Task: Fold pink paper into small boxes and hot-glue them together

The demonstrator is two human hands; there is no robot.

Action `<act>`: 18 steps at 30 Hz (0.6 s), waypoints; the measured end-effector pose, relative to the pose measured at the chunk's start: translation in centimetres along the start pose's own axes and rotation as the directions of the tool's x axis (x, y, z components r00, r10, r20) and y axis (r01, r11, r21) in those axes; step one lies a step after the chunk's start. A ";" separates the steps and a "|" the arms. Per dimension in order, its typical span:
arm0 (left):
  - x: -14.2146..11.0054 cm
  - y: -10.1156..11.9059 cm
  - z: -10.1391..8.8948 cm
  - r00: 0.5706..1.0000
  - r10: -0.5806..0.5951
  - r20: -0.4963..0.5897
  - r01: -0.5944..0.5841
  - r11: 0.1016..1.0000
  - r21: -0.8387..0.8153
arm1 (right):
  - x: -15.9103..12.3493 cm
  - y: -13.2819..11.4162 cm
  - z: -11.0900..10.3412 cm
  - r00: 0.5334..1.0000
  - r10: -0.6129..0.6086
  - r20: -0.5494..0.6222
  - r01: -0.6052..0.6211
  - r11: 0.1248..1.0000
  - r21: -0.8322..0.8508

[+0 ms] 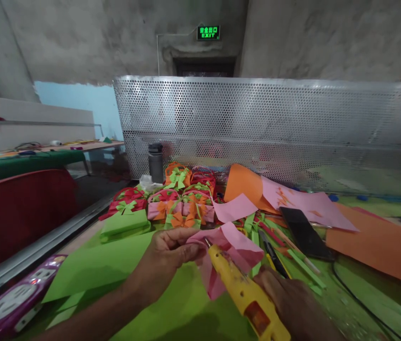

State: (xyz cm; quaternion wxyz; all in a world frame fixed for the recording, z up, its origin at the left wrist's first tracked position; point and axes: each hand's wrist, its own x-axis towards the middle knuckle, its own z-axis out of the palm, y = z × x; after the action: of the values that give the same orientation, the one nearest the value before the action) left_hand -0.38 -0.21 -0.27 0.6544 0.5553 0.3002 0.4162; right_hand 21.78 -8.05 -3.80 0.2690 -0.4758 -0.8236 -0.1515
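Note:
My left hand pinches the left edge of a folded piece of pink paper between thumb and fingers. In my right hand is a yellow hot glue gun, its body slanting up to the left. The metal nozzle reaches the inside of the pink paper near my left thumb; whether it touches the paper I cannot tell. Under both hands lies green paper. Just beyond them stand several small paper bags with bows in red, pink, orange and green.
A black phone, a utility knife and paper strips lie to the right, near orange sheets. A purple power strip sits at left. A dark bottle stands before a perforated metal screen.

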 end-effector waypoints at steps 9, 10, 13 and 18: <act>-0.3 -0.1 0.4 1.000 -0.010 0.000 0.010 0.999 0.049 | 0.1 0.0 -0.6 0.999 -0.035 0.027 0.034 0.999 0.009; -0.3 -0.1 0.3 1.000 -0.009 0.000 0.009 0.998 0.060 | 0.0 -0.1 -0.5 0.999 -0.018 0.036 0.017 1.000 0.016; -0.1 -0.2 0.2 1.000 0.001 -0.007 -0.001 0.996 0.089 | -0.1 -0.1 -0.3 0.998 -0.014 0.058 0.012 0.999 0.033; 0.0 0.0 0.1 0.999 0.017 -0.045 -0.012 0.994 0.104 | -0.3 0.0 0.0 0.999 -0.023 0.042 0.023 1.000 -0.002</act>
State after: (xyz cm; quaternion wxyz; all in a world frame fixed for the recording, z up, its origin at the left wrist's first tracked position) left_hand -0.33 -0.24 -0.23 0.6146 0.5812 0.3322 0.4172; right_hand 21.85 -8.23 -3.99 0.2493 -0.4695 -0.8344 -0.1456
